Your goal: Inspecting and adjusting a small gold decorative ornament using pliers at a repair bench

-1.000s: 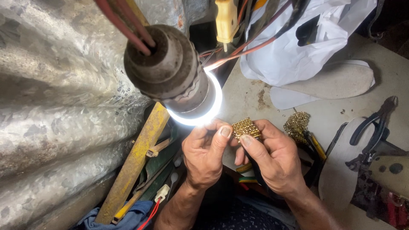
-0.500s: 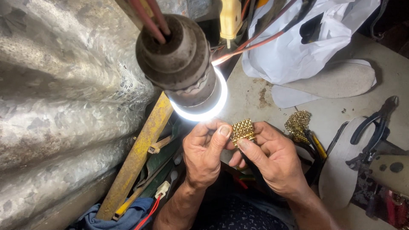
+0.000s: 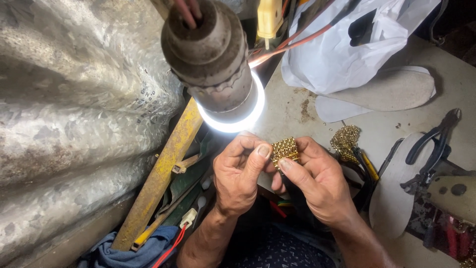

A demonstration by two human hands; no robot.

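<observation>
A small gold beaded mesh piece (image 3: 285,148) is pinched between both hands just under a hanging lamp. My left hand (image 3: 240,176) grips its left edge with thumb and fingers. My right hand (image 3: 320,181) holds its right side, the thumb pressed on its lower edge. The lamp (image 3: 213,59) is a grimy metal socket with a glowing white bulb rim, hanging above the hands.
A second gold mesh piece (image 3: 345,140) lies on the worktable (image 3: 386,129) right of my hands. Black pliers (image 3: 434,146) and shoe insoles (image 3: 391,89) lie at the right. A white plastic bag (image 3: 342,44) sits behind. A yellow wooden strip (image 3: 161,173) leans along the corrugated metal sheet (image 3: 74,109) on the left.
The view has shifted so the lamp and hands sit further right in frame. Both hands keep their hold on the gold piece with little change in grip.
</observation>
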